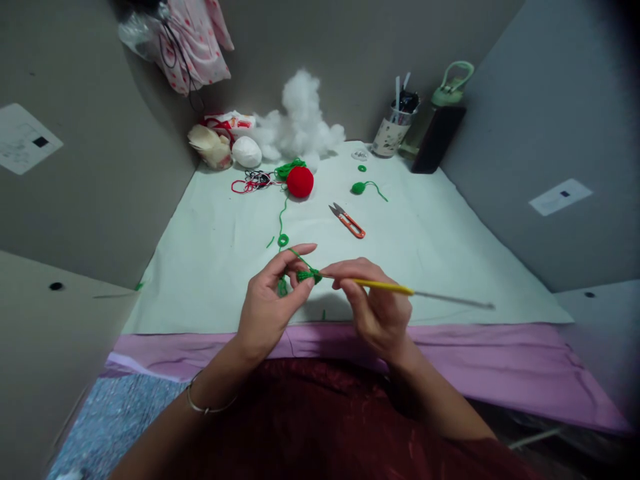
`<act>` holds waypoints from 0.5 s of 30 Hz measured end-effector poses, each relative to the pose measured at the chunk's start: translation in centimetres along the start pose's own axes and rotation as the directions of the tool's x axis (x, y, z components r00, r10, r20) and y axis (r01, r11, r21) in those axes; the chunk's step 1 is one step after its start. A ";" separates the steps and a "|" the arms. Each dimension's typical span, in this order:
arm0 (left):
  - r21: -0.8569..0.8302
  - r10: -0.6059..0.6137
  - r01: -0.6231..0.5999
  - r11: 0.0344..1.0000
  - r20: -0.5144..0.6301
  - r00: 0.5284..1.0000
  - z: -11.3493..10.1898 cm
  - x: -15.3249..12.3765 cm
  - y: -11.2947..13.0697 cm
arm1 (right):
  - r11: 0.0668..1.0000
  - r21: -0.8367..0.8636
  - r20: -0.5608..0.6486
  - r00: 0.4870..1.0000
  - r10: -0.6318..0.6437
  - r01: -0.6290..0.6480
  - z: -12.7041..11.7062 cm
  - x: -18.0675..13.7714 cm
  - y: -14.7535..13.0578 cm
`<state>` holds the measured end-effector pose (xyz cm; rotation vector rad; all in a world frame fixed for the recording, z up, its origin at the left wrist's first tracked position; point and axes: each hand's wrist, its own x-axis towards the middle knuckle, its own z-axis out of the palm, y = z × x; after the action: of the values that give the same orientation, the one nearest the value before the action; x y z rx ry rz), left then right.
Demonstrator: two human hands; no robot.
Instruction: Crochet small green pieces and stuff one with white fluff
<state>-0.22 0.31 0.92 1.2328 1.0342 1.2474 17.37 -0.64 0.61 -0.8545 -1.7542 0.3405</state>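
Two bare hands work above the near edge of the white paper-covered table (450, 253). The left hand (267, 303) pinches a small green crocheted piece (309, 274). The right hand (377, 307) grasps a yellow-handled metal crochet hook (400, 289), its tip at the piece. Beyond lie a small green yarn ring (283, 240), orange thread snips (349, 221), then a red crocheted ball (300, 181). A white fibre stuffing heap (303, 123) sits against the back wall.

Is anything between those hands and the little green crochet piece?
Nothing visible. The left hand pinches the green piece, and the hook in the right hand touches it. The scissors lie farther back.
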 end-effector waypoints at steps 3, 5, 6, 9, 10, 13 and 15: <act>-0.030 -0.001 0.000 1.000 -0.038 0.999 0.4 -0.1 0.1 | 0.957 -0.201 0.010 0.977 -0.211 0.209 0.6 -0.4 0.6; -0.070 -0.015 0.010 0.997 -0.070 0.997 0.7 -0.2 0.0 | 0.909 -0.298 0.036 0.955 -0.295 0.292 0.8 -0.5 0.9; -0.103 -0.029 0.021 0.994 -0.074 0.997 0.7 -0.1 0.0 | 0.883 -0.342 0.060 0.945 -0.323 0.323 0.9 -0.6 0.9; -0.292 -0.143 0.148 0.945 0.039 0.989 0.6 0.1 -0.2 | 0.846 -0.409 0.085 0.937 -0.338 0.342 0.9 -0.7 0.6; -0.360 -0.198 0.226 0.905 0.114 0.974 0.5 0.2 -0.3 | 0.869 -0.387 0.056 0.949 -0.311 0.308 0.8 -0.7 0.4; -0.465 -0.306 0.402 0.789 0.270 0.913 -0.1 0.6 -0.2 | 0.991 -0.103 -0.098 0.990 -0.100 0.090 0.6 -0.4 0.1; -0.480 -0.299 0.386 0.788 0.251 0.921 -0.3 0.7 0.0 | 0.982 0.173 -0.176 0.979 0.106 -0.076 0.6 -0.1 0.1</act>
<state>-0.51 1.02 0.93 0.6675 0.6904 1.0236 16.87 -0.52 0.29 -0.8215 -1.4963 0.4470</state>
